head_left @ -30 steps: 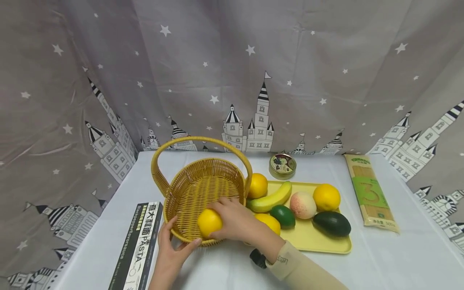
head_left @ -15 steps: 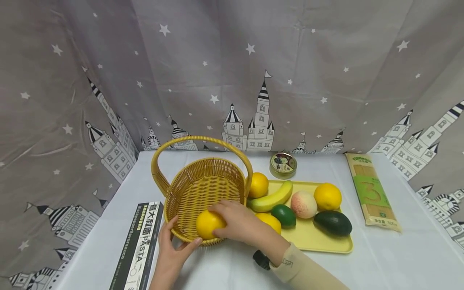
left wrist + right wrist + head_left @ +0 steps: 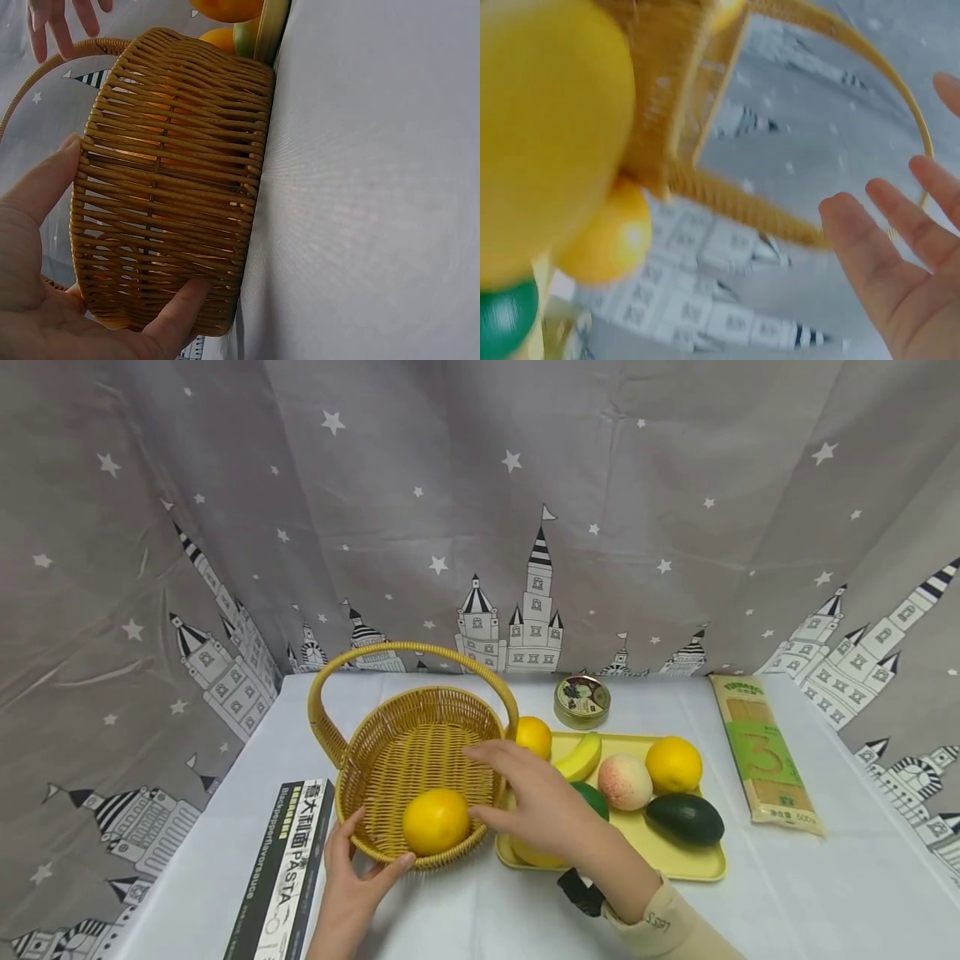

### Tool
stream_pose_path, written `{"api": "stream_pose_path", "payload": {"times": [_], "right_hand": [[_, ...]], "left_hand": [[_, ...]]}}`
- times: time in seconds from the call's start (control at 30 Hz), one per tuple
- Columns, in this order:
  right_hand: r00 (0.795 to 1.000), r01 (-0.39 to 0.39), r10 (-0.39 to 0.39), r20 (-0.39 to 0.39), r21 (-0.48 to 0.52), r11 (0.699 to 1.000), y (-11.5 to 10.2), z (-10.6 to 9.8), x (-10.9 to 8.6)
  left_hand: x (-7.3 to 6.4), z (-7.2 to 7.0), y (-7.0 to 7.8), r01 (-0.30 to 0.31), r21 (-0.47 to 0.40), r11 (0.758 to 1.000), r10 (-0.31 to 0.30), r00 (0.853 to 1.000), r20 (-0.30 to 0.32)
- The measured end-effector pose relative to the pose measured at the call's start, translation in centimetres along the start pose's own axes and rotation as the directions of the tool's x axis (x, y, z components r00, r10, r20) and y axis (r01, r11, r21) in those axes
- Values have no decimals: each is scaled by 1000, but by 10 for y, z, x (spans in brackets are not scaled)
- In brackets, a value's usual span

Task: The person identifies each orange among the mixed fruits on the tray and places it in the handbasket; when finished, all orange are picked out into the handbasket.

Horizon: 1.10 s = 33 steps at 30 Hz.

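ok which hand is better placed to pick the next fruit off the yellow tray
Probably the right hand: it is open, holds nothing and hovers close to the tray. The left hand grips the basket and is farther from the tray.

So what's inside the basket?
One yellow fruit, near the front; woven floor shows behind it. Covered: floor under the fruit, and part of the basket behind the right hand.
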State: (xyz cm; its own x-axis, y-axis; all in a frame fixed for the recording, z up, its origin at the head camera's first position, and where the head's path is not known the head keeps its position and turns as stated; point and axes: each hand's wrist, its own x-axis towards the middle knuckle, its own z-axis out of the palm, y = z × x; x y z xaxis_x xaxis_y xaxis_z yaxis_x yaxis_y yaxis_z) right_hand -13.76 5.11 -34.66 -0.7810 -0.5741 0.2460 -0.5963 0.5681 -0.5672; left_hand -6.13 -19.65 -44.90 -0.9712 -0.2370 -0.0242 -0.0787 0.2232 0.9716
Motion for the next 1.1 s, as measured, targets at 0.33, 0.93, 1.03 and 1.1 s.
{"api": "stream_pose_path", "payload": {"times": [0.33, 0.93, 1.03, 1.1], "right_hand": [[965, -136, 138, -223, 25, 990, 30, -48, -30], [770, -570, 530, -355, -11, 822, 162, -76, -83], [768, -597, 566, -299, -13, 802, 170, -72, -86], [767, -609, 587, -260, -8, 793, 175, -70, -87]], "left_hand": [[-1, -1, 0, 19, 11, 1000, -19, 1000, -1], [0, -1, -2, 28, 11, 1000, -29, 1000, 11], [0, -1, -1, 30, 13, 999, -30, 1000, 9], [0, 0, -1, 34, 17, 999, -34, 999, 8]]}}
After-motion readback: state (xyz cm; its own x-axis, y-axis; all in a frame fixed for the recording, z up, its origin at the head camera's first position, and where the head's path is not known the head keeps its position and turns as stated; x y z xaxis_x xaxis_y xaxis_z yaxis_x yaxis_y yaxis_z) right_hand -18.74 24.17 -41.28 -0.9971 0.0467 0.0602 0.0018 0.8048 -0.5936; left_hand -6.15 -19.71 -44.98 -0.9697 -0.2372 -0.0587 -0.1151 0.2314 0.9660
